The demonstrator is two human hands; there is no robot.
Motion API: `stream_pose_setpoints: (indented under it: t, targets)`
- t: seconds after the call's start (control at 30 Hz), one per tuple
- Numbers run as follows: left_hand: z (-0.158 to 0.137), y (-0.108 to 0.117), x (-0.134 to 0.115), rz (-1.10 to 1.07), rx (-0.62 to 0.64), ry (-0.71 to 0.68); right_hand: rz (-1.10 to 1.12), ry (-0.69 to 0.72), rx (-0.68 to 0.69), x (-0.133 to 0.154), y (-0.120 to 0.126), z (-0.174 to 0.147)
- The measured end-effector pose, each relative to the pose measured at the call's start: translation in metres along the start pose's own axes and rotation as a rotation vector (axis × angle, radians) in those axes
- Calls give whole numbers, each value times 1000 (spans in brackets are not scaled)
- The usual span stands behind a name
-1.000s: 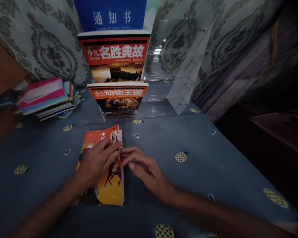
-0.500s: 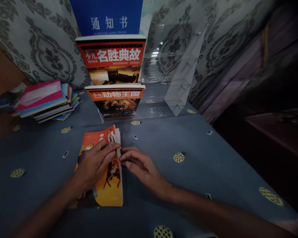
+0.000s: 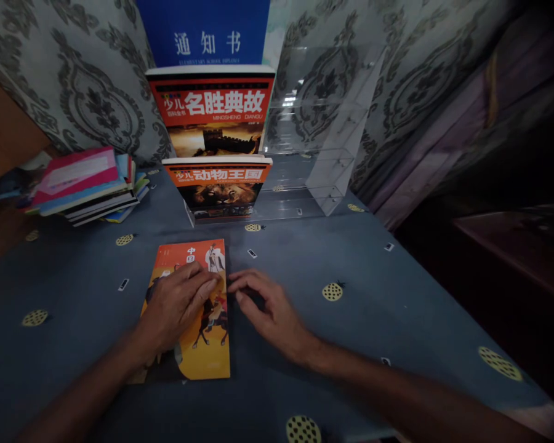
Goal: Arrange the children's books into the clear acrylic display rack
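An orange and yellow paperback book (image 3: 207, 363) with riders and horses on its cover lies closed on the cloth in front of me. My left hand (image 3: 178, 301) rests over the middle of the cover, fingers stretched toward its right edge. Just right of that edge is my right hand (image 3: 272, 317), open, its fingers slightly bent and thumb apart from the forefinger. Nothing shows between those fingers. Whether its fingertips touch the book's edge I cannot tell. Part of the cover is hidden under my left hand.
Behind the book stands a clear acrylic rack (image 3: 337, 157). Its left side holds a lion-cover book (image 3: 226, 192), a red-topped book (image 3: 212, 111) and a blue folder (image 3: 207, 24). A stack of books (image 3: 80, 178) lies at the left. The cloth (image 3: 373, 344) has pineapple prints.
The cover and pages lifted at the book's right edge now lie flat. My right hand has drawn slightly right, away from the edge. My left hand stays on the cover.
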State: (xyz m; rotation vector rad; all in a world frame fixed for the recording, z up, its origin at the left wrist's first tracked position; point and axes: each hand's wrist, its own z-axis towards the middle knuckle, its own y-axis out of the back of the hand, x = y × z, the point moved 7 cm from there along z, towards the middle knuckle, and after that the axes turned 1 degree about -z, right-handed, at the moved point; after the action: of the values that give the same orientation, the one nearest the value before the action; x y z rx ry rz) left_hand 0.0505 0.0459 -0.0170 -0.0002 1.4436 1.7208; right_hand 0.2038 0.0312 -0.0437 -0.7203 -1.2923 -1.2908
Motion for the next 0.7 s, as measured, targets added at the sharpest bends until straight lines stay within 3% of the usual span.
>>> stream_pose_setpoints:
  t: [0.1,0.27,0.47,0.7]
  targets:
    - [0,-1,0,40,-8,-19,-172,121,3,9,1,11]
    - [-1,-2,0,103,-30,-69,-374,307,159,6,-23,43]
    - [-1,-3,-1,119,-6,-60,-507,230,221,-24,-26,85]
    - [-3,-3,3,111,-16,-65,-512,272,189,-26,-21,91]
